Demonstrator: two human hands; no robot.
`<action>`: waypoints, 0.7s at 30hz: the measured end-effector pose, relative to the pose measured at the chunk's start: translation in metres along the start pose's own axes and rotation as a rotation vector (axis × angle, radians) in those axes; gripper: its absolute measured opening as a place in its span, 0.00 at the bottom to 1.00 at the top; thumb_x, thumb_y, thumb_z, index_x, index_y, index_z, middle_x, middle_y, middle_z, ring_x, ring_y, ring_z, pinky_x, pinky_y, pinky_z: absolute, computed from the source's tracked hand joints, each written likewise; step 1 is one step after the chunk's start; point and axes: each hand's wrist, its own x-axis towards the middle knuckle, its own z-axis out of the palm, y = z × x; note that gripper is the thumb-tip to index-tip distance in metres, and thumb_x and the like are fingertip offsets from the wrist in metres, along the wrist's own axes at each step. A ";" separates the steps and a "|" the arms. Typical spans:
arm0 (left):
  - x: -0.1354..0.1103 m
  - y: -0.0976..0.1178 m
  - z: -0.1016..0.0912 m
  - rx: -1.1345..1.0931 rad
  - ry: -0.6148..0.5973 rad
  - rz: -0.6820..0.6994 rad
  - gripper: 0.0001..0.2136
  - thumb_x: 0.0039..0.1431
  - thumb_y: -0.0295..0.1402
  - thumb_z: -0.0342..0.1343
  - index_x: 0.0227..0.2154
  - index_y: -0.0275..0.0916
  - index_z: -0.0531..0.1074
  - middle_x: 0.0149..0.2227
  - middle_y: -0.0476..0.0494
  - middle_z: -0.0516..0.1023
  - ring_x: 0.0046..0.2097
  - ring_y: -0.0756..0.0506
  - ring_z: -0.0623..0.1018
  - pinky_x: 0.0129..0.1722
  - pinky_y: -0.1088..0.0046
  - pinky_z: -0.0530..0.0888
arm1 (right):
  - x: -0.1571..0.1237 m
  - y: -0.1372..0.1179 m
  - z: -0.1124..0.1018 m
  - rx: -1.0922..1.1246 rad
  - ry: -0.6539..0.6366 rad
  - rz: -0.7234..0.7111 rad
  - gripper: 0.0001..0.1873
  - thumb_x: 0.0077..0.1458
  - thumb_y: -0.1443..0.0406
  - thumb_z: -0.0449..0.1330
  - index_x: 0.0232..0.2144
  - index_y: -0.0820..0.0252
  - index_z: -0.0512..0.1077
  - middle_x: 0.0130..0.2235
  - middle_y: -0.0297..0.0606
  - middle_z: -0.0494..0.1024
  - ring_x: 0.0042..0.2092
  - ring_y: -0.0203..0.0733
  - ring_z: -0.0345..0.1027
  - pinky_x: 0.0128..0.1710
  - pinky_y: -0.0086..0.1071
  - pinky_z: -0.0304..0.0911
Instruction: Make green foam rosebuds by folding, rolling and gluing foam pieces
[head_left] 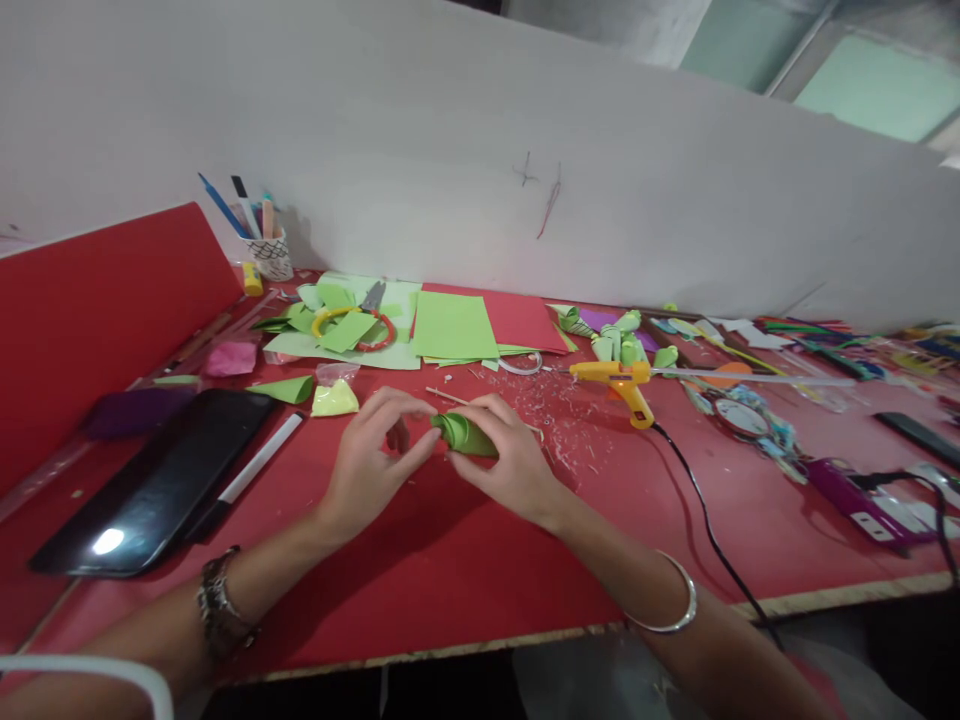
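A small green paper cone, rolled in layers, is held between my two hands above the red table. My right hand grips its wide side between thumb and fingers. At the rolled left end, the thumb and index finger of my left hand close in on the paper's edge and seem to touch it. A thin stick lies just behind the roll. To the left are a small bag of yellow clay and another green paper cone.
A yellow glue gun with a black cord lies to the right, near several finished green paper pieces. Scissors rest on green sheets at the back. A black tray-like object and a marker lie left.
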 end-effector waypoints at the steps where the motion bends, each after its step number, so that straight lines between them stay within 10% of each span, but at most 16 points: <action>1: 0.001 -0.001 -0.001 0.009 0.003 0.040 0.05 0.52 0.26 0.53 0.33 0.39 0.68 0.32 0.50 0.66 0.24 0.56 0.65 0.25 0.80 0.67 | 0.000 0.000 -0.001 0.030 -0.010 0.002 0.17 0.48 0.64 0.55 0.43 0.57 0.64 0.40 0.39 0.65 0.42 0.39 0.63 0.42 0.32 0.61; 21: 0.002 -0.006 -0.005 0.013 -0.072 0.205 0.06 0.51 0.28 0.55 0.34 0.39 0.71 0.33 0.47 0.73 0.34 0.51 0.73 0.34 0.76 0.71 | 0.002 0.003 -0.008 0.300 -0.179 0.051 0.11 0.51 0.66 0.53 0.38 0.61 0.66 0.37 0.37 0.66 0.39 0.36 0.61 0.40 0.31 0.58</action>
